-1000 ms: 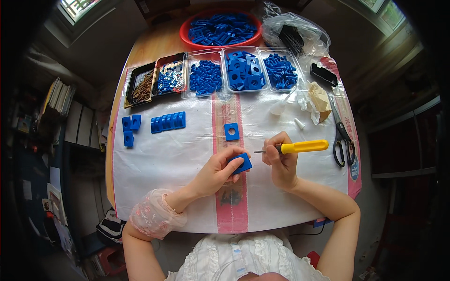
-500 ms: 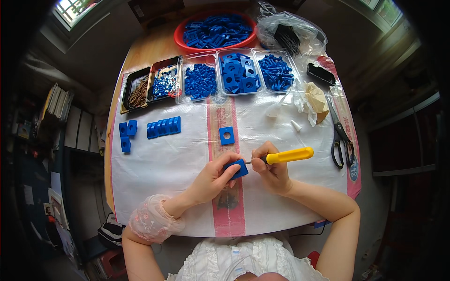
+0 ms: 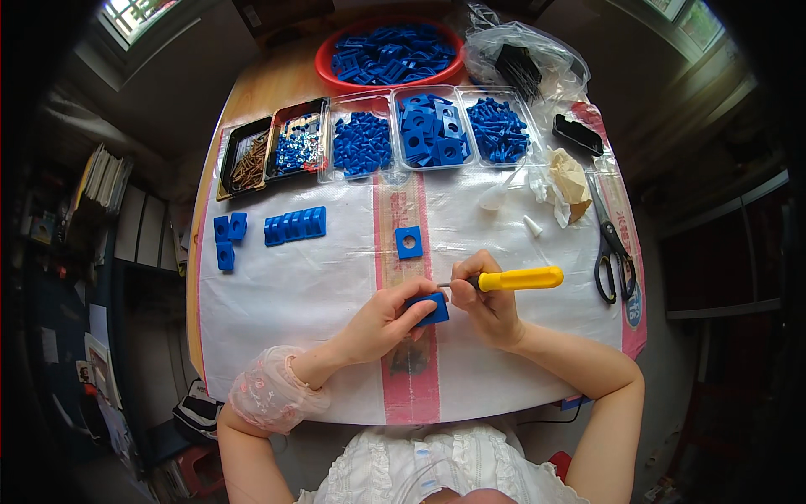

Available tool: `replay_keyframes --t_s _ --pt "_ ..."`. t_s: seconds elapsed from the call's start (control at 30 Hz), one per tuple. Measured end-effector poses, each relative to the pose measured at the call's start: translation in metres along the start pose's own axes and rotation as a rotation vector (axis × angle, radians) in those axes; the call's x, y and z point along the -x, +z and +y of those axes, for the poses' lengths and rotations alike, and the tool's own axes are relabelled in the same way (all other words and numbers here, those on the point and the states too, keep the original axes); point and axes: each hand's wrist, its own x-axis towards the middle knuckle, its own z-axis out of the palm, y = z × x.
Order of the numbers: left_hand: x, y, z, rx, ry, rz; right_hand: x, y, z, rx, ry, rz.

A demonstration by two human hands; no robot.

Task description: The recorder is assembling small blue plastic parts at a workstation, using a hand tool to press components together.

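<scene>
My left hand (image 3: 388, 317) is closed around a small blue plastic block (image 3: 434, 310), thumb on its near face. In my right hand (image 3: 489, 307) is a screwdriver (image 3: 520, 279) with a yellow handle, held in closed fingers near its black collar. Its thin shaft points left to the upper edge of the block; whether the tip touches it is hidden by my fingers. Just beyond my hands lies a flat blue square plate (image 3: 409, 242) with a round hole. To the left are a row of blue parts (image 3: 295, 226) and a small group of blue blocks (image 3: 227, 242).
Along the back stand trays of screws (image 3: 249, 165), small shiny pieces (image 3: 298, 149), blue pegs (image 3: 363, 144), square plates (image 3: 431, 130) and slim blue parts (image 3: 498, 131). Behind them sits a red basin (image 3: 326, 72). Black scissors (image 3: 617, 252), a white cone nozzle (image 3: 532, 226) and crumpled paper (image 3: 570, 186) lie right.
The block in my left hand has turned and shifted slightly, with the screwdriver shaft now nearer its upper edge. The screwdriver handle has barely moved. The view has shifted a little.
</scene>
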Motion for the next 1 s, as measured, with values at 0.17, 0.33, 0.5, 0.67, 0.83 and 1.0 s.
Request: replay_keyframes --t_s 0.17,0.33,0.5,0.67,0.83,1.0 --pt "-0.003 -0.001 0.001 0.162 -0.100 0.013 0.001 -0.003 0.005 -0.108 0.005 0.062" --pt "-0.003 -0.002 0.001 0.132 -0.042 -0.001 -0.001 -0.001 0.002 -0.119 -0.006 0.053" --pt "-0.002 -0.003 0.001 0.125 -0.026 0.008 -0.011 0.008 -0.005 -0.108 -0.095 0.147" --pt "-0.002 -0.004 -0.002 0.121 -0.003 0.030 -0.012 0.001 -0.008 -0.032 -0.014 0.189" --pt "-0.003 -0.004 -0.003 0.096 0.013 0.051 -0.011 -0.011 -0.005 -0.075 -0.078 0.137" --pt "-0.003 -0.004 -0.004 0.067 0.038 0.043 -0.002 -0.009 -0.003 0.011 -0.013 -0.046"
